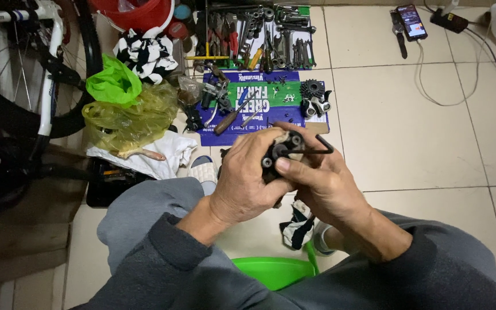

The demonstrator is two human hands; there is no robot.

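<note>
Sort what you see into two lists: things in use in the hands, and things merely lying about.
In use:
left hand
right hand
black bicycle part
black hex key

Lying about:
sprocket
wooden-handled screwdriver
phone
yellow plastic bag

A small black bicycle part is gripped between the left hand and the right hand at the centre of the view, and a black hex key is seen sticking out of it toward 3 o'clock. At 12 o'clock a blue flattened carton is laid on the tiled floor, with a gear cluster and a wooden-handled screwdriver on it. A yellow plastic bag is seen at 10 o'clock and a phone at 1 o'clock.
</note>
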